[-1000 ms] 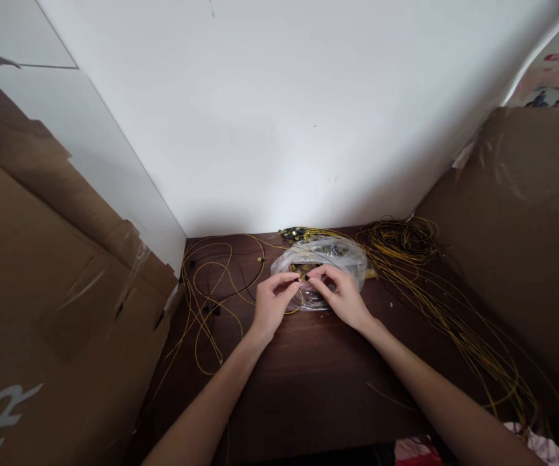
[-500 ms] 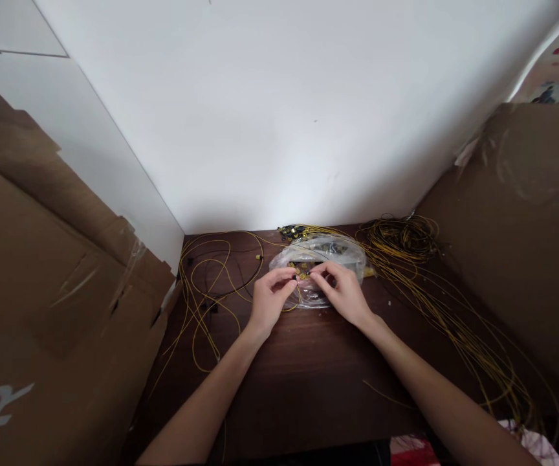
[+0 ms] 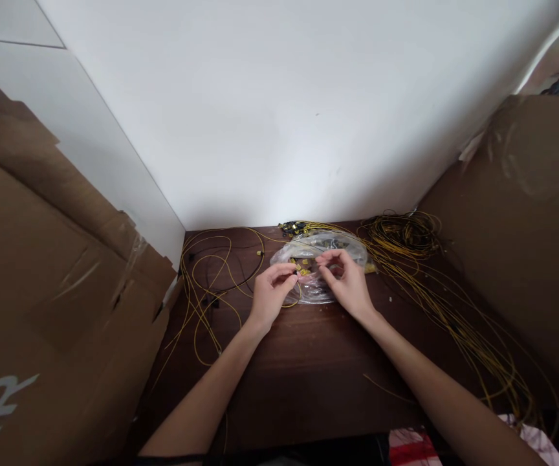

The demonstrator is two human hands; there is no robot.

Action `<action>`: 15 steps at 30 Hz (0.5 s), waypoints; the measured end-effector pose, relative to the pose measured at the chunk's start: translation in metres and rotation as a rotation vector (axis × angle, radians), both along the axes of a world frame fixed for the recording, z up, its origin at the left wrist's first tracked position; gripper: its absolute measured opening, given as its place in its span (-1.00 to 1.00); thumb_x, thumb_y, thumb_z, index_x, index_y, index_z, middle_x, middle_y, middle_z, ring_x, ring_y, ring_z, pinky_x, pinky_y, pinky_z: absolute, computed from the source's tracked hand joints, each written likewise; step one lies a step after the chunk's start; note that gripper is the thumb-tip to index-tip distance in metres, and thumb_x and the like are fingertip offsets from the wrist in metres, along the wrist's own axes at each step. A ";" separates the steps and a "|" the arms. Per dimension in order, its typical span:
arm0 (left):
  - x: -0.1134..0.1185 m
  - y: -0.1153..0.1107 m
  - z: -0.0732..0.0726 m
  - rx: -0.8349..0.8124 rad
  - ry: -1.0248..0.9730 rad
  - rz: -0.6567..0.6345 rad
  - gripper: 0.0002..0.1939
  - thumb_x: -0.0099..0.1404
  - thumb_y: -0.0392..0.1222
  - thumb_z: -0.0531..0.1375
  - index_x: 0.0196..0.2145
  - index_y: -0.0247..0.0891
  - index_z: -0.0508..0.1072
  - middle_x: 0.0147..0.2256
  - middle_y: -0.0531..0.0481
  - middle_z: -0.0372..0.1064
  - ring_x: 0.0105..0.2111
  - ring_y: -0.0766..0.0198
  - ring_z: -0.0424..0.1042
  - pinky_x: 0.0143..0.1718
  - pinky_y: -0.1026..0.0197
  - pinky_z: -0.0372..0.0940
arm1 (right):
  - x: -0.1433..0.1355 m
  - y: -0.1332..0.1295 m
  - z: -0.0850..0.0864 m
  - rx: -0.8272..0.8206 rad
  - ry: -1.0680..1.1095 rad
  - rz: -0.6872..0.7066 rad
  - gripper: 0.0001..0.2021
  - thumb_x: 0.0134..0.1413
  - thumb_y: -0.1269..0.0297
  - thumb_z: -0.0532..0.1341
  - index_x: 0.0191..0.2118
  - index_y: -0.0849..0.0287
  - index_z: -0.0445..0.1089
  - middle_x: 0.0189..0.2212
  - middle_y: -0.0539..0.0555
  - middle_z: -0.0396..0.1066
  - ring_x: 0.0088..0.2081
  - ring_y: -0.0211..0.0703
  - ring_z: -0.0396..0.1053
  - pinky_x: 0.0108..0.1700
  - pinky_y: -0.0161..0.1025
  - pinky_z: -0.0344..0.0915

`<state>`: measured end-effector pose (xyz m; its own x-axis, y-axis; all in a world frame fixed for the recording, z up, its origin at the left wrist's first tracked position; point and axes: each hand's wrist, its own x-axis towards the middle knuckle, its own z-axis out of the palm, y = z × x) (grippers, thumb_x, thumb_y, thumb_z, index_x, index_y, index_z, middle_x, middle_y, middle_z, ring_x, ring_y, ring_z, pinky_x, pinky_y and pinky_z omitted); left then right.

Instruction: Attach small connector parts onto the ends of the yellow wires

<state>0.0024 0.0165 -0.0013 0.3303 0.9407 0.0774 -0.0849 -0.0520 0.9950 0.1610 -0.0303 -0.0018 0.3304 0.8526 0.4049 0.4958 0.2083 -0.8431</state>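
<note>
The dark brown table (image 3: pixel 303 375) has a faint wood grain and stands against a plain white wall (image 3: pixel 260 116), which bears a few small marks. A big cardboard box (image 3: pixel 66 291) with torn, taped edges closes off the left side, and a second carton (image 3: pixel 517 226) stands on the right. Loose yellow wires (image 3: pixel 200 323) loop over the table at the left; a thick wire bundle (image 3: pixel 447 317) runs down the right side from a tangled coil (image 3: pixel 400 233) near the wall. Red and white cloth (image 3: pixel 411 446) shows at the lower edge.

On the left box a large white letter R can be read, tilted, with part of another letter below. The printed sheet (image 3: pixel 558 71) at upper right carries a red label too small to read.

The small black piece (image 3: pixel 295 273) is at the left fingertips, over the left part of a clear plastic bag (image 3: pixel 316 296) holding yellow bits (image 3: pixel 305 264). It is too small to tell its long axis or which way it points; a thin yellow wire curves down below it and round to the left. The left hand (image 3: pixel 270 291) pinches this piece between thumb and finger. The right hand (image 3: pixel 347 285) is half curled, thumb and forefinger slightly parted, well apart from the piece.
</note>
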 end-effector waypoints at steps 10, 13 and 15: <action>0.001 0.000 -0.001 -0.002 -0.009 -0.020 -0.80 0.03 -0.27 0.23 -0.32 -0.34 0.48 -0.28 -0.09 0.45 -0.34 0.28 0.42 -0.27 0.24 0.34 | -0.010 0.010 -0.009 -0.001 -0.393 0.167 -0.83 0.10 0.39 0.06 -0.22 0.15 0.36 -0.31 0.11 0.34 -0.24 -0.10 0.32 -0.17 -0.17 0.27; 0.001 0.000 -0.002 -0.005 -0.005 -0.023 -0.78 0.03 -0.26 0.23 -0.30 -0.34 0.47 -0.29 -0.10 0.45 -0.35 0.28 0.43 -0.28 0.24 0.34 | -0.010 0.014 -0.013 -0.035 -0.457 0.163 -0.81 0.09 0.38 0.08 -0.19 0.14 0.37 -0.33 0.11 0.29 -0.28 -0.12 0.31 -0.21 -0.17 0.28; 0.001 0.000 -0.002 -0.005 0.001 -0.019 -0.77 0.03 -0.25 0.23 -0.30 -0.35 0.47 -0.30 -0.10 0.46 -0.35 0.27 0.43 -0.29 0.24 0.35 | -0.009 0.014 -0.014 -0.039 -0.464 0.166 -0.82 0.09 0.39 0.08 -0.23 0.13 0.39 -0.35 0.10 0.27 -0.30 -0.13 0.30 -0.23 -0.19 0.28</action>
<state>0.0032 0.0168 -0.0038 0.3483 0.9346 0.0726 -0.0844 -0.0458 0.9954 0.1516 -0.0163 -0.0161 -0.0190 0.8960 0.4435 0.7835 0.2890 -0.5502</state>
